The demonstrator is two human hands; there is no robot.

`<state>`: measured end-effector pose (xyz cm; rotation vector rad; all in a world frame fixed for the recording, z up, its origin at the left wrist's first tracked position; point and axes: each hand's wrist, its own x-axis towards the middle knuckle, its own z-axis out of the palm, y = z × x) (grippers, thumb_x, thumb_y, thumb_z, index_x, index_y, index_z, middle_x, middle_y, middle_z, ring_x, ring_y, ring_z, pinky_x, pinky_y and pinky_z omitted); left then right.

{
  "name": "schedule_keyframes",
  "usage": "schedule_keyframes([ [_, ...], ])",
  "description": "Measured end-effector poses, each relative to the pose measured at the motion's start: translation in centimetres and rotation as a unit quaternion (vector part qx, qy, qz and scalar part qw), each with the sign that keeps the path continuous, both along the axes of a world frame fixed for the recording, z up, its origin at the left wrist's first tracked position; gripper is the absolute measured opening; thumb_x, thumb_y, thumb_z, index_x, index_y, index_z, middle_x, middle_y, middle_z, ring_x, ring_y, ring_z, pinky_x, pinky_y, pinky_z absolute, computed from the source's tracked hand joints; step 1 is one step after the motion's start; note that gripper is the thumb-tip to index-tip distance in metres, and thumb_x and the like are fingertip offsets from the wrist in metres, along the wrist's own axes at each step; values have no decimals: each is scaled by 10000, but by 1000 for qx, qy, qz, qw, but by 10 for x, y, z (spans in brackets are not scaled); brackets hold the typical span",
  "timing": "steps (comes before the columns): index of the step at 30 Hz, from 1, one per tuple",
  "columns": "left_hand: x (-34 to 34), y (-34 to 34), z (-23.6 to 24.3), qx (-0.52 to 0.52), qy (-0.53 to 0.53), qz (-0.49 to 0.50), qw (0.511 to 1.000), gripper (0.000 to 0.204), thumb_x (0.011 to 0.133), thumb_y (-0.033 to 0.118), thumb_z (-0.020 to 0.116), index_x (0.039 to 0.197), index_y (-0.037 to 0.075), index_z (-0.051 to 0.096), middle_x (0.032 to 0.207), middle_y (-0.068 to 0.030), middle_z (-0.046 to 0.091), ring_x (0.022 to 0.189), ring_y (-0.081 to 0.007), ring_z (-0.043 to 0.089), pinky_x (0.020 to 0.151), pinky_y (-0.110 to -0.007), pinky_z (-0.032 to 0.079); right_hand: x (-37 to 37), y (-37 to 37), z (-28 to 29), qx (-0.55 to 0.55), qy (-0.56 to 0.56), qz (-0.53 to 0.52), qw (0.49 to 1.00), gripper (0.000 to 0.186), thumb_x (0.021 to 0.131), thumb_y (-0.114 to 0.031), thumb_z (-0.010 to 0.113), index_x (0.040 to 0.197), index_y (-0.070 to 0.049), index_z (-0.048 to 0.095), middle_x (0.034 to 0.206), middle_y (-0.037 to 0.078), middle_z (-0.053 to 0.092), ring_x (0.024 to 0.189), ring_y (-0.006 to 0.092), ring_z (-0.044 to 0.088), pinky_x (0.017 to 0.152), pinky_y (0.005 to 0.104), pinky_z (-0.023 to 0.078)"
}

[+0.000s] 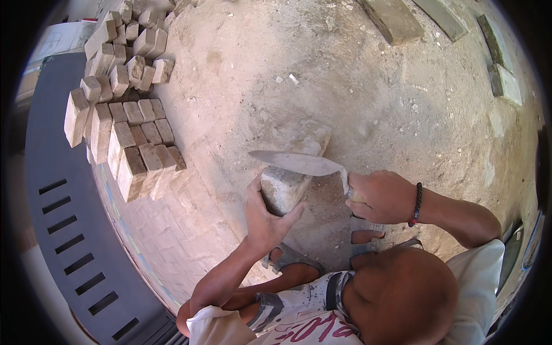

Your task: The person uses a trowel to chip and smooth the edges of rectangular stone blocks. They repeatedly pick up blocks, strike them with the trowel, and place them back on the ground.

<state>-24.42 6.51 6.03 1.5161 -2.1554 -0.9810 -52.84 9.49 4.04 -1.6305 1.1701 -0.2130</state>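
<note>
A greyish paving block (pixel 282 192) is gripped from the near side in my left hand (pixel 265 221), its fingers and thumb spread around its two sides. My right hand (pixel 382 197) is closed around the handle of a trowel (pixel 296 162). The trowel's pointed metal blade lies across the far end of the block, tip toward the left; whether it touches the block I cannot tell. Just beyond the blade another dusty block (pixel 313 138) rests on the ground, partly hidden by the trowel.
Paving blocks (pixel 135 129) are stacked and heaped at the left, beside a dark slotted metal panel (pixel 52 144). Slabs lie at the far right, among them a thick one (pixel 394 20) and a pale one (pixel 506 85). My sandalled feet (pixel 296 259) stand close below my hands on sandy ground.
</note>
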Motion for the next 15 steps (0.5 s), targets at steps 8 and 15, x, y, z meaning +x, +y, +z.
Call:
schedule_keyframes([
  [8,12,6,-13,5,45,9,999,904,729,185,889,1373,-63,305,1256,-237,509,1147,-287,574,974,-391,471,-1,-17,23,-17,-5,18,1000,352,890,-281,628,1034,28,539,742,282,628,741,458,643,676,515,511],
  [15,16,14,-13,61,127,57,988,883,752,138,868,1377,-65,278,1273,-201,479,1173,-250,534,993,-401,454,-14,-32,-31,-3,26,-85,996,359,894,-274,615,1037,44,529,725,275,625,736,472,631,656,499,506],
])
